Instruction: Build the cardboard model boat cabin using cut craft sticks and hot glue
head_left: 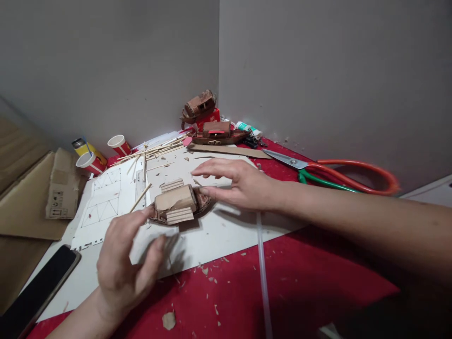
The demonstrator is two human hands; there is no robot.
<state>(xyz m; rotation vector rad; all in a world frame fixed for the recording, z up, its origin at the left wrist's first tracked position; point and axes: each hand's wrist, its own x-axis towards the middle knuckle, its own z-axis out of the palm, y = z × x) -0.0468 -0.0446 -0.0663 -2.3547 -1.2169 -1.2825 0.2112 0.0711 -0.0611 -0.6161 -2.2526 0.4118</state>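
A small cardboard model boat [176,200] with a curved tan roof sits on white paper in front of me. Ridged cardboard strips [180,215] stick out along its near side, and a similar piece [172,185] shows on the far side. My left hand [127,259] is open at the boat's left end, thumb and fingers apart, the index fingertip close to or touching the hull. At the right end, my right hand [233,181] is open with fingers stretched out over the hull, its thumb at the tip. Whether either hand presses on the boat, I cannot tell.
Orange-and-green-handled scissors [328,174] lie right. Two finished-looking boats [219,133] stand behind, beside thin wooden sticks [158,150]. Paper cups [119,145], a drawing sheet [106,197], a phone [45,287] and cardboard boxes [31,188] are left. A glue stick [263,273] crosses the red cloth.
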